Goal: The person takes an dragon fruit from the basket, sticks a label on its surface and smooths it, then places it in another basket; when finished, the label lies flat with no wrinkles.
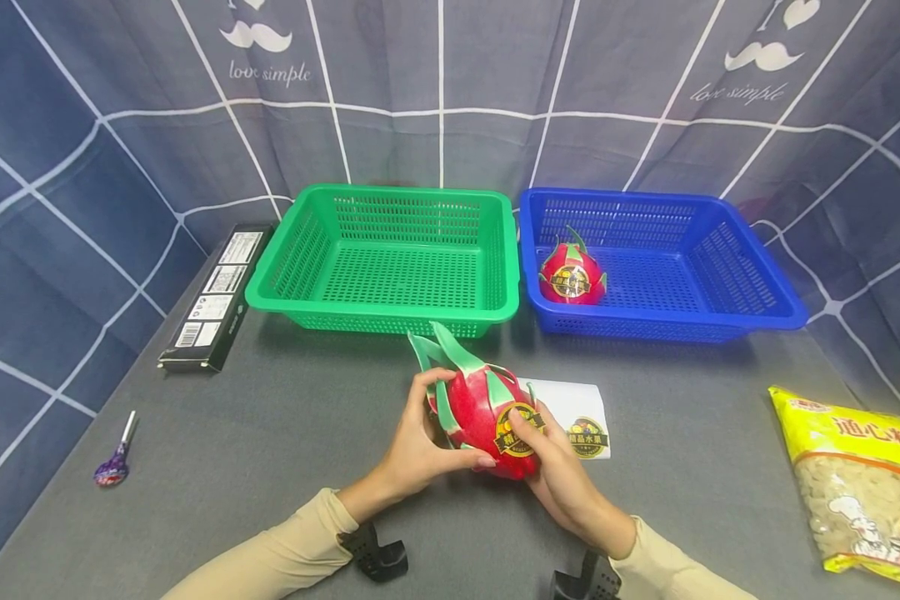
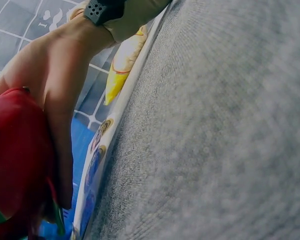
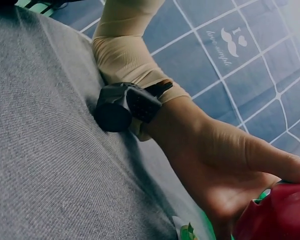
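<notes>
A red dragon fruit (image 1: 482, 408) with green leaf tips is held between both hands over the table. My left hand (image 1: 418, 442) grips its left side, thumb across the lower front and fingers around the back. On the right, my right hand (image 1: 562, 475) cups the fruit, its thumb pressed on the round black-and-gold label (image 1: 520, 429). Behind the right hand lies a white label sheet (image 1: 570, 412) bearing another such label. The fruit's red skin (image 2: 20, 155) fills the left of the left wrist view and appears at the lower right (image 3: 280, 215) in the right wrist view.
Behind the hands stand a green basket (image 1: 382, 315) and a blue basket (image 1: 667, 321), the blue one holding a labelled dragon fruit (image 1: 572, 275). A black box (image 1: 217, 296) and a lollipop (image 1: 116, 454) lie left; a yellow pasta bag (image 1: 862, 492) lies right.
</notes>
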`<state>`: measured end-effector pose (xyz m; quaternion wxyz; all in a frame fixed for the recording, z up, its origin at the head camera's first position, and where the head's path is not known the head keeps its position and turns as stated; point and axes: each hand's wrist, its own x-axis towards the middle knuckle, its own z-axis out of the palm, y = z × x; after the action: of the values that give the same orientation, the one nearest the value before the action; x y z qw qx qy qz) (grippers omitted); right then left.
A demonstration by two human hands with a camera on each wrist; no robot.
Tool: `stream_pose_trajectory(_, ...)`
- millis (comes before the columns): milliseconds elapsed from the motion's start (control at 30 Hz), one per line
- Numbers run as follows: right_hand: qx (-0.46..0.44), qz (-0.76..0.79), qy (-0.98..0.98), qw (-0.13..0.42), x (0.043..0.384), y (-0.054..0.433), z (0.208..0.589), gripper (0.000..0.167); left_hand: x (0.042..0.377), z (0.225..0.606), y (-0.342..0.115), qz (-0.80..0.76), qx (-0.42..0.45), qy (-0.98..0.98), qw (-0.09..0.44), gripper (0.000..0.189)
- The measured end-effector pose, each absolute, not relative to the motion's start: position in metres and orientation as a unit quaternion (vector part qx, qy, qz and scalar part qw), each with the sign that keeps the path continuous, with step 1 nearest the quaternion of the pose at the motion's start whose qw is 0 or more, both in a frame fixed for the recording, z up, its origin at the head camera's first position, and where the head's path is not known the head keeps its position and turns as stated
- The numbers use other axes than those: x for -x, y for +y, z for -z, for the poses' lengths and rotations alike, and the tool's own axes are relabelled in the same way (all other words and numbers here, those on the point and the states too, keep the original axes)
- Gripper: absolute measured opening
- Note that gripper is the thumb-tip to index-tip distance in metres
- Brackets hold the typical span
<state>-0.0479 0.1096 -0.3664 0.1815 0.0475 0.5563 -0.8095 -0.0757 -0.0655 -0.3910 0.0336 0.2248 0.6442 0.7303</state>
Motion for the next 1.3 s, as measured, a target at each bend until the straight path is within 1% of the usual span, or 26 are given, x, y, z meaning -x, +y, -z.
stream_pose_trajectory(433,-0.037,0.819,0.532,0.213,0.049,0.113,0.361,0.037,0.076,0.391,-0.065,-0.746,-0.227,0.625,0.034,0.082)
stream_pose_trajectory(833,0.012,0.853,0.459,0.247,0.051,0.119,0.362,0.038,0.083,0.406,-0.067,-0.749,-0.243,0.616,0.02,0.086)
stream_pose_trajectory(1000,0.031,0.871,0.417,0.257,0.053,0.122,0.364,0.037,0.08,0.397,-0.067,-0.749,-0.234,0.62,0.027,0.084)
stream_pose_trajectory(1133,0.022,0.877,0.401,0.262,0.053,0.123,0.364,0.036,0.077,0.391,-0.067,-0.756,-0.218,0.616,0.039,0.083)
stream_pose_trajectory(1300,0.015,0.884,0.385,0.266,0.055,0.124,0.365,0.037,0.078,0.391,-0.066,-0.763,-0.217,0.607,0.039,0.083)
